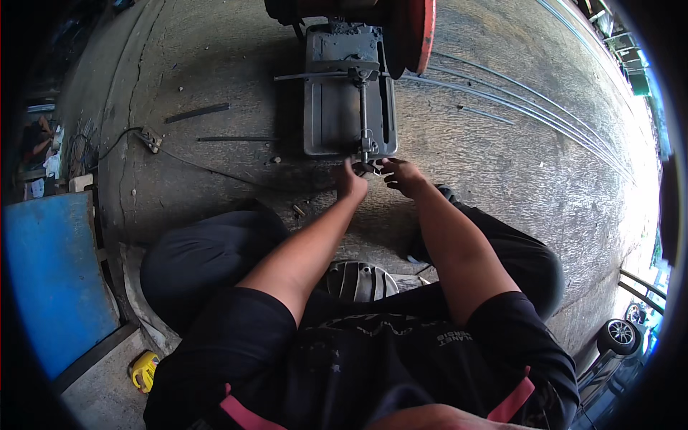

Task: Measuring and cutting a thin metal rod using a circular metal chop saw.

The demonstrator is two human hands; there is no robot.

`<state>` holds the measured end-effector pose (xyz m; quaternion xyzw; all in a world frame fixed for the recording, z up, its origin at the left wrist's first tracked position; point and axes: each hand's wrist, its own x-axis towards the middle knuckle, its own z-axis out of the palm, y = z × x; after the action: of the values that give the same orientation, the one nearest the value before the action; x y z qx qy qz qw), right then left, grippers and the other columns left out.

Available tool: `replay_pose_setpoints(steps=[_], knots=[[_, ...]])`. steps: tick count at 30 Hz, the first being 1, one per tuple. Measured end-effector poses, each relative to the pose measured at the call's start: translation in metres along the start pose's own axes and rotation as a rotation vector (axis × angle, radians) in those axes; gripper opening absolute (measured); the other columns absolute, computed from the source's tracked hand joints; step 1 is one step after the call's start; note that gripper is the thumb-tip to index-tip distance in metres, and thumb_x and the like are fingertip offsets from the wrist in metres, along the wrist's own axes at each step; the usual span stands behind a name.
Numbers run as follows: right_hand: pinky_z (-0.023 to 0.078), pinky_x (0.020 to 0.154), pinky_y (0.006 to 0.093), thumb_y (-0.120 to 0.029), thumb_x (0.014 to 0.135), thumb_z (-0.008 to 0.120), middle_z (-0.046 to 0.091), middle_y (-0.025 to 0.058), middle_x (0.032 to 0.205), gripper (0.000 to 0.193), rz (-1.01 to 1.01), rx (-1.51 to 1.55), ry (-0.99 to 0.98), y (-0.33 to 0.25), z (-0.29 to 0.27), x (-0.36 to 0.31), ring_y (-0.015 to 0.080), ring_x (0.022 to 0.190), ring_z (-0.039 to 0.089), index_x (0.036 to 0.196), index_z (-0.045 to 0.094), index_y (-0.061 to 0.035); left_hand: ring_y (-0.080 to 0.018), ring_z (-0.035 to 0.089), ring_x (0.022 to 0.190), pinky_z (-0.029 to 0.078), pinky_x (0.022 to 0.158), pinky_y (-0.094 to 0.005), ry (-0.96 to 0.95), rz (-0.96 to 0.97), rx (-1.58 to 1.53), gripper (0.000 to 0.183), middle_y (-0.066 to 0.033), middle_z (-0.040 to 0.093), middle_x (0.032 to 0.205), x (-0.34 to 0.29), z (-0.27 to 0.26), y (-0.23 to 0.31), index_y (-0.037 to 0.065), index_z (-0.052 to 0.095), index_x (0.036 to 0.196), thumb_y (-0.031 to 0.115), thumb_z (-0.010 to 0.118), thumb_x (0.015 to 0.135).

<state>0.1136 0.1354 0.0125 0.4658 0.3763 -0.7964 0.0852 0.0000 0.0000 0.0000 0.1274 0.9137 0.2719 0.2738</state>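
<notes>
The left grip [351, 180] is at the near-left of a crank handle [369, 169], thumb raised and fingers partly hidden; I cannot tell whether it has closed on the metal. The right grip [404, 178] is at the handle's right end, fingers loosely bent; whether they hold or touch it I cannot tell. The handle sits at the near end of a screw shaft [363, 111], just in front of the dark machine base [331, 118]. 1 thin metal rod [312, 76] crosses that base, below a red guard [428, 36]. On the floor [473, 172], 2 dark strips [198, 113] lie left of the base and 1 short rod [486, 115] lies right. Further out are a cable clamp [150, 140], 1 yellow tape measure [144, 370] and a blue panel [57, 279].
</notes>
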Motion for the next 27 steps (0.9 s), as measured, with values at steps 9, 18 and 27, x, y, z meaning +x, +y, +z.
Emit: replay_pose_setpoints(steps=[9,18,27], knots=[[0.042,0.084,0.0393,-0.046,0.091,0.055,0.059,0.0053,0.113,0.045,-0.07,-0.236,0.048,-0.017,0.034,-0.017,0.0211,0.095,0.05,0.114,0.059,-0.0077,-0.0199,0.062,0.07,0.048,0.063,-0.0348,-0.458,-0.429,-0.935,0.038,-0.0076,0.064,0.081,-0.009,-0.018,0.01,0.009,0.06,0.102,0.045,0.05,0.092],[0.045,0.083,0.0379,-0.038,0.092,0.055,0.061,0.008,0.111,0.04,-0.016,0.033,0.049,-0.013,0.02,-0.013,0.025,0.097,0.057,0.116,0.057,-0.0062,-0.0281,0.059,0.084,0.048,0.075,-0.0416,-0.276,0.237,-0.544,0.047,-0.0133,0.059,0.092,-0.008,-0.005,0.003,0.001,0.054,0.11,0.029,0.07,0.076],[0.044,0.085,0.0374,-0.04,0.088,0.063,0.059,0.0045,0.109,0.043,-0.022,0.124,-0.072,-0.017,0.022,-0.015,0.0219,0.1,0.054,0.116,0.058,-0.0084,-0.0343,0.061,0.07,0.051,0.067,-0.0441,-0.184,-0.314,-0.386,0.039,-0.014,0.06,0.082,-0.001,0.008,-0.012,-0.001,0.054,0.107,0.029,0.063,0.083]])
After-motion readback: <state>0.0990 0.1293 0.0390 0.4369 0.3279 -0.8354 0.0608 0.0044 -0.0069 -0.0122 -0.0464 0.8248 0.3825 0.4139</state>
